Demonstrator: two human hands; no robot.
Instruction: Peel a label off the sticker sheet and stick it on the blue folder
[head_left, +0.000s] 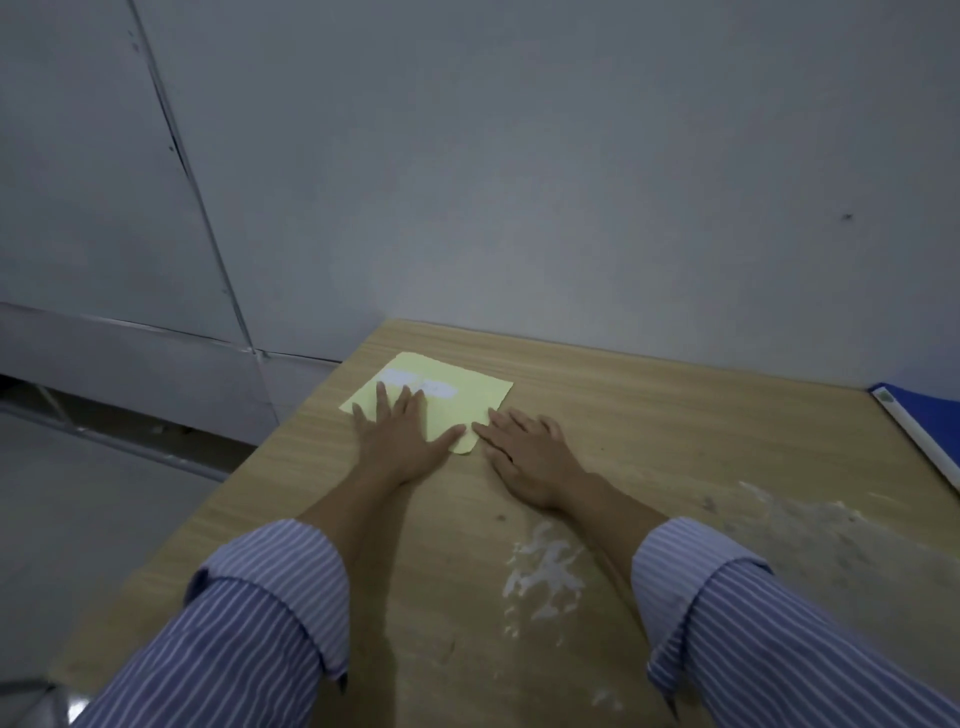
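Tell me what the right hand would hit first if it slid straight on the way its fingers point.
The right hand lies flat, fingers aimed up-left at the yellow sticker sheet. Its fingertips already seem to touch the sheet's near corner, so it would meet the sheet first.

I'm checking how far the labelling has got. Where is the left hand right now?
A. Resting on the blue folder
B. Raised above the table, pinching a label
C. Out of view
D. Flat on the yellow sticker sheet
D: the left hand lies palm down, fingers spread, on the yellow sticker sheet, while the blue folder sits untouched at the table's far right edge.
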